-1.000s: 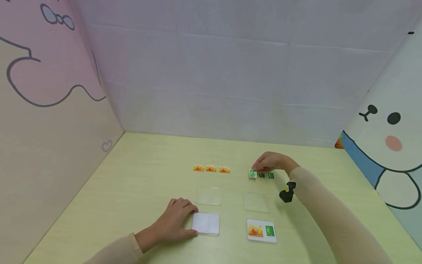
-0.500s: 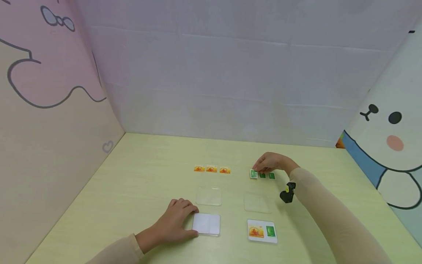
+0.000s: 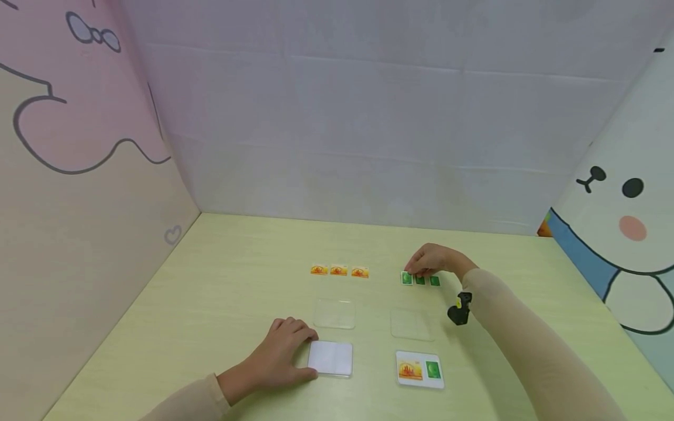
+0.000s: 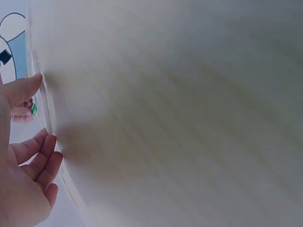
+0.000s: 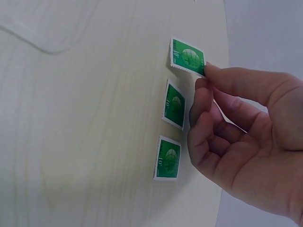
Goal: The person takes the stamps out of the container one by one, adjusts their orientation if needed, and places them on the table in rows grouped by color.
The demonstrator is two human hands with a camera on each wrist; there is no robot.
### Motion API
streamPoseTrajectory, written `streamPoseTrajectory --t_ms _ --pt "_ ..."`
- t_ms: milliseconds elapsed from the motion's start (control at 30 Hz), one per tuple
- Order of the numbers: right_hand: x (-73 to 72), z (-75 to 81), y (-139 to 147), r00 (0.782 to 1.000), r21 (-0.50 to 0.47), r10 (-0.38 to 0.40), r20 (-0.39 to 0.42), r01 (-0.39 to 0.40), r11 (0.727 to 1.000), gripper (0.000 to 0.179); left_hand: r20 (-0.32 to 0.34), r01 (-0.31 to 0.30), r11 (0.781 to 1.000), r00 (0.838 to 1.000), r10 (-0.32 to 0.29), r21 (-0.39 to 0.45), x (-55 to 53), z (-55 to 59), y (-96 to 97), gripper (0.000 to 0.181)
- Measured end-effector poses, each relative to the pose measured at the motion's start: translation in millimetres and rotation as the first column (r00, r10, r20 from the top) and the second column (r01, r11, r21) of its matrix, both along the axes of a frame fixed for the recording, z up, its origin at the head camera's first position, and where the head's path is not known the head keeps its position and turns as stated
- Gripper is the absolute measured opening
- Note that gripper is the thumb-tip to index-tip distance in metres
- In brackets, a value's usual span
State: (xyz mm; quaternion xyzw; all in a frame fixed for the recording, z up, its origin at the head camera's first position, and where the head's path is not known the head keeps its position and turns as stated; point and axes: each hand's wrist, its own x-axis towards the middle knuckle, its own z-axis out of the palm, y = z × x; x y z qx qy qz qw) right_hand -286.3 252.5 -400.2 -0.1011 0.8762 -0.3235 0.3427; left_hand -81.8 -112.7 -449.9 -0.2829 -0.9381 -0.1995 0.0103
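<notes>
White card point(image 3: 330, 358) down front, corners spanned by the left hand point(image 3: 282, 355), fingers and thumb apparently steadying it, while farther across the bench point(image 3: 226, 280) the right hand point(image 3: 436, 259) pinches a green stamp point(image 5: 188, 56) by its edge, likely to spare the print.

- Block point(image 3: 330, 358): touching left hand point(image 3: 284, 354), at its right
- Stamp point(image 5: 188, 56): pinched in right hand point(image 3: 432, 258)
- Stamp pair point(image 5: 174, 106): just before right hand
- Stamp row point(image 3: 339, 271): left of right hand

Free lane between yellow stamps point(image 3: 339, 270) and green stamps point(image 3: 420, 280), then between two clear plates point(image 3: 334, 314)
</notes>
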Motion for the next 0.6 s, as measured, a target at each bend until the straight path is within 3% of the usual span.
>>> streamPoseTrajectory --t_ms 600 --pt "-0.5 -2.7 -1.2 0.999 0.028 -0.01 -0.049 0.012 1.0 0.024 0.025 -0.009 1.0 1.0 0.009 0.003 0.1 -0.9 0.7 0.046"
